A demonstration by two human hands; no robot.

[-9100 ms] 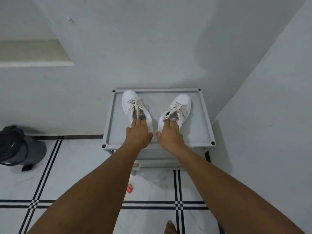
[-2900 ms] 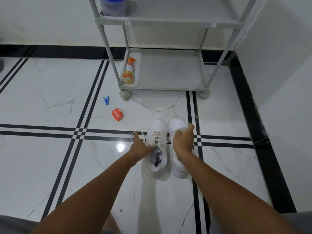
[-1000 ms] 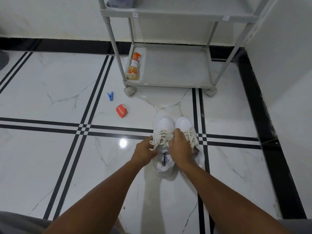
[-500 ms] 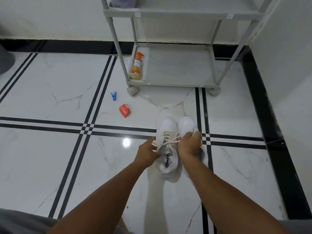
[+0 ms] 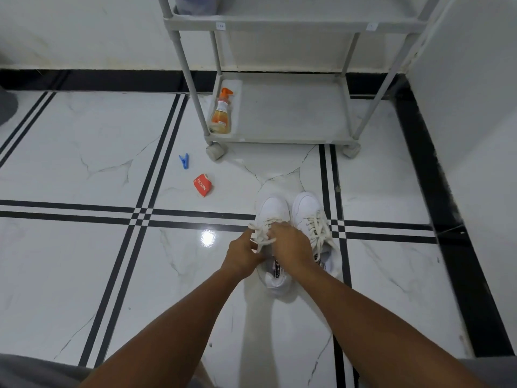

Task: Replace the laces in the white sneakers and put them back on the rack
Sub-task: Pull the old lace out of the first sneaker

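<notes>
Two white sneakers stand side by side on the tiled floor, toes pointing away from me. The left sneaker (image 5: 272, 211) has cream laces (image 5: 261, 235) bunched over its tongue. My left hand (image 5: 242, 256) and my right hand (image 5: 291, 246) both sit over that sneaker's lacing, fingers curled on the laces. The right sneaker (image 5: 307, 208) stands untouched with its own loose laces (image 5: 321, 233) trailing over its side. The grey rack (image 5: 279, 138) stands on wheels just beyond the shoes.
An orange spray bottle (image 5: 221, 113) stands on the rack's bottom shelf. A blue clothes peg (image 5: 184, 161) and a crumpled red paper cup (image 5: 203, 185) lie on the floor to the left. A white wall (image 5: 475, 107) closes the right side.
The sneakers went from the rack's top to the floor. In the last half second my right hand moved left, from beside the right sneaker to over the left sneaker's laces.
</notes>
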